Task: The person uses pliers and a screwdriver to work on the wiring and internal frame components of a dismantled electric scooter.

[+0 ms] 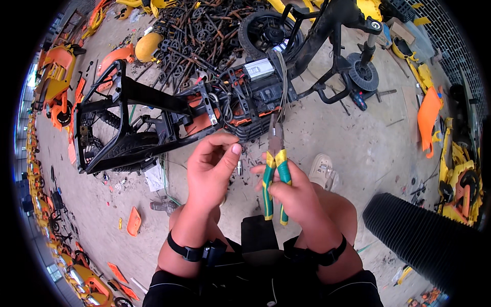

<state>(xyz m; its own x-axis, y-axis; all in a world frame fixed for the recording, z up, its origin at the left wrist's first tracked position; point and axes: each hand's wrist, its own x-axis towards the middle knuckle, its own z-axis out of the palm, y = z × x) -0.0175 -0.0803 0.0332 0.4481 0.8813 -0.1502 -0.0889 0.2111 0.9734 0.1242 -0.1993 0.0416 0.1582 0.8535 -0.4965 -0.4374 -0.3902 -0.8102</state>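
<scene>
My right hand (295, 192) is wrapped around pliers (276, 148) with green and yellow handles, their jaws pointing away from me. The handles stand slightly apart. Beside it, my left hand (207, 171) is curled, thumb and forefinger pinched together; whatever they may hold is too small to make out. Just beyond both hands lies a black scooter frame (153, 100) with orange parts, a bundle of black cables (253, 130) and a silver box (259, 68). Grey wires (283, 82) hang near the plier jaws. A small silver metal piece (240, 167) shows below my left fingertips.
A heap of rusty metal parts (197, 38) and a wheel (255, 33) lie beyond the frame. A black ribbed hose (414, 235) is at my right. Orange and yellow body panels (429, 120) line the right side; a cordless drill (359, 100) rests on the floor.
</scene>
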